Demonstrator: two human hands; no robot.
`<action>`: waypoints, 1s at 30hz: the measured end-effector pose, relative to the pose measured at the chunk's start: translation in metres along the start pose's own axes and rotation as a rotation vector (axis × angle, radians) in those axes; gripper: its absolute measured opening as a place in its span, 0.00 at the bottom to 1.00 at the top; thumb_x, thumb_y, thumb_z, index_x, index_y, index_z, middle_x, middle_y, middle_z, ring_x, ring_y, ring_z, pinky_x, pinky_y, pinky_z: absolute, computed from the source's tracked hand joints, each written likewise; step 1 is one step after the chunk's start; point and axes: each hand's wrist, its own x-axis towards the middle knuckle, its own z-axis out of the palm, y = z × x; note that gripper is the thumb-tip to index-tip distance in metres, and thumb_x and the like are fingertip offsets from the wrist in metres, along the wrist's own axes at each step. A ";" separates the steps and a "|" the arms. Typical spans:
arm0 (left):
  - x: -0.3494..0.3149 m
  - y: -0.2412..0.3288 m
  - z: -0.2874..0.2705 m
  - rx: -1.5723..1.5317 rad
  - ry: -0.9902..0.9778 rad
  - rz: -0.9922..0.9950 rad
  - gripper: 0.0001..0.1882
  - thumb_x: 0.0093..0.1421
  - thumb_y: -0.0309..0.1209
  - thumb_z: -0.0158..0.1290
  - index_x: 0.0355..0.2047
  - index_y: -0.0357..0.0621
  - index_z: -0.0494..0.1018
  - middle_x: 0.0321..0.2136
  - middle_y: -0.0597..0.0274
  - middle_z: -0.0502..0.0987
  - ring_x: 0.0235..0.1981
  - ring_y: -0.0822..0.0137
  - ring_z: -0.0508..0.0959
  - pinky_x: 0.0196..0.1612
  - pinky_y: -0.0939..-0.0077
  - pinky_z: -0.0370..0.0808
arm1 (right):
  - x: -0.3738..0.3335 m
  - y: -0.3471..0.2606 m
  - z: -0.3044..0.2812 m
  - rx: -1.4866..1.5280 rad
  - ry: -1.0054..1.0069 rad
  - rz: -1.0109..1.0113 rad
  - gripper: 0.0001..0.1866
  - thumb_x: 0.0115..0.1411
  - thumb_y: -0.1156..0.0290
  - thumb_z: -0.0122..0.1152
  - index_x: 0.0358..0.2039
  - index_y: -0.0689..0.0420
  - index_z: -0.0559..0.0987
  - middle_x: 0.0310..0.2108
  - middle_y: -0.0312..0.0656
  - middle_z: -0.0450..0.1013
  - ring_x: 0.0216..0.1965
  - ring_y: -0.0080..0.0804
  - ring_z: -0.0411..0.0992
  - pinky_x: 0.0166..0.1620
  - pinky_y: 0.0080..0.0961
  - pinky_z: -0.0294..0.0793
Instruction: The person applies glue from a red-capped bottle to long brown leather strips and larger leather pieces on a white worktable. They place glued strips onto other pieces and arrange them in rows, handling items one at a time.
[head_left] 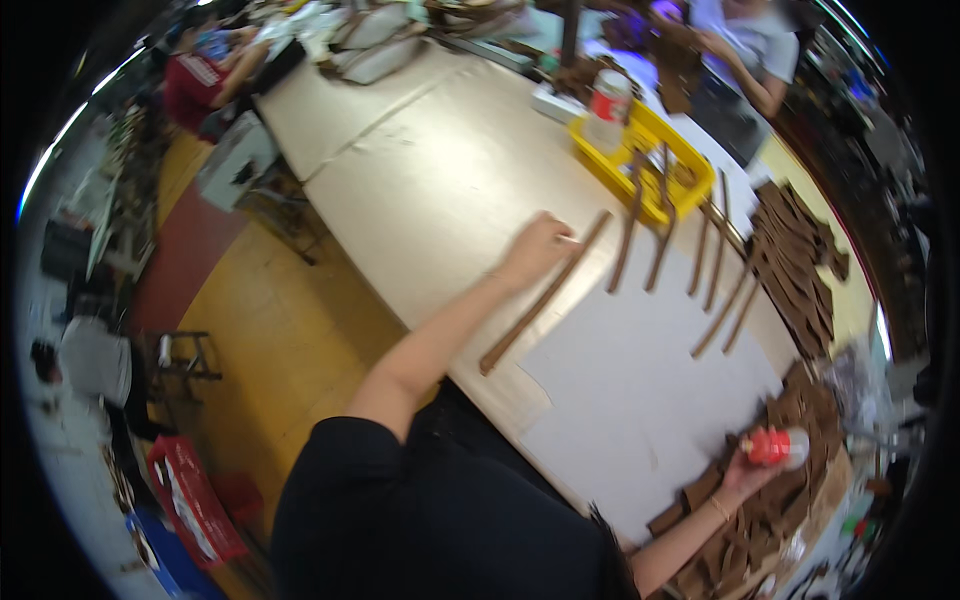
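Observation:
My left hand [540, 247] is closed over the table, with a small whitish bit at its fingertips that is too blurred to name. Right beside those fingertips lies a long brown strip [540, 305], slanting across the table; I cannot tell if they touch. At the lower right my right hand [745, 474] grips a small clear bottle [797, 449] with a red band, tilted onto its side above a heap of brown pieces [735, 550]. Several more brown strips [709, 325] are spread apart on a pale grey sheet [630, 400] between my hands.
A yellow tray [690, 152] beyond the strips holds a red-labelled jar [608, 100] and small items. Stacked brown pieces [795, 260] line the table's right side. Two people sit at the far end. A stool [240, 160] stands left of the table [430, 160].

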 end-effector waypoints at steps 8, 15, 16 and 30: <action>0.048 0.033 0.029 0.371 0.006 -0.107 0.21 0.50 0.40 0.61 0.36 0.35 0.72 0.38 0.45 0.73 0.40 0.50 0.75 0.43 0.61 0.74 | -0.006 -0.004 0.025 -0.016 0.030 -0.108 0.33 0.59 0.43 0.53 0.53 0.59 0.66 0.47 0.40 0.70 0.41 0.32 0.72 0.35 0.29 0.76; 0.042 0.037 0.053 0.315 0.127 -0.106 0.10 0.52 0.27 0.57 0.33 0.33 0.73 0.33 0.45 0.75 0.39 0.49 0.76 0.42 0.60 0.74 | 0.000 -0.005 0.011 0.007 -0.035 -0.055 0.34 0.58 0.42 0.53 0.52 0.59 0.66 0.46 0.39 0.70 0.40 0.31 0.72 0.34 0.28 0.76; 0.040 0.036 0.054 0.275 0.124 -0.051 0.10 0.52 0.27 0.57 0.32 0.33 0.73 0.32 0.46 0.75 0.37 0.51 0.76 0.41 0.61 0.74 | 0.002 -0.006 0.006 0.017 -0.065 -0.042 0.34 0.58 0.42 0.54 0.52 0.59 0.66 0.46 0.39 0.70 0.40 0.31 0.72 0.34 0.28 0.76; -0.006 0.082 0.027 -1.163 -0.515 -0.126 0.14 0.55 0.21 0.55 0.42 0.34 0.69 0.33 0.58 0.76 0.25 0.74 0.75 0.30 0.81 0.75 | -0.032 0.012 0.134 -0.064 -0.094 0.138 0.37 0.54 0.32 0.50 0.43 0.57 0.71 0.40 0.49 0.73 0.29 0.33 0.74 0.32 0.27 0.76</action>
